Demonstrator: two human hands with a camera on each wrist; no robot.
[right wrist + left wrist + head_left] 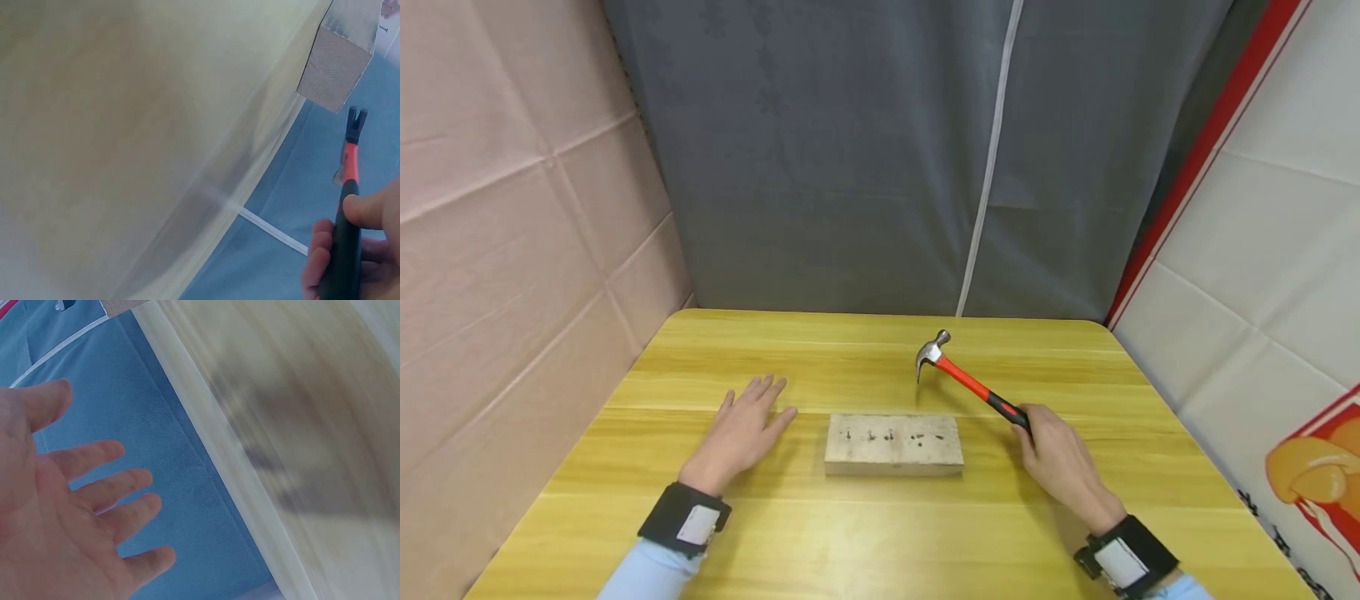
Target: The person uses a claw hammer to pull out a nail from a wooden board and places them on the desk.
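Note:
A claw hammer point(964, 377) with a red and black handle is gripped by my right hand point(1063, 461) near the handle's end. Its metal head is raised behind the block, with the claw pointing down. In the right wrist view the fingers and thumb wrap the black grip of the hammer point(345, 244). A pale wooden block point(891, 446) lies on the table between the hands, several dark marks or holes on its top; its end face point(334, 69) shows in the right wrist view. Left of the block, my left hand point(737, 437) hovers with fingers spread, holding nothing.
The yellow wood-grain table point(880, 533) reaches back to a grey curtain point(820, 167) with a white cord point(990, 167). A pinkish cloth wall point(527, 250) stands at the left, and a white printed sheet point(1247, 275) with a red border at the right.

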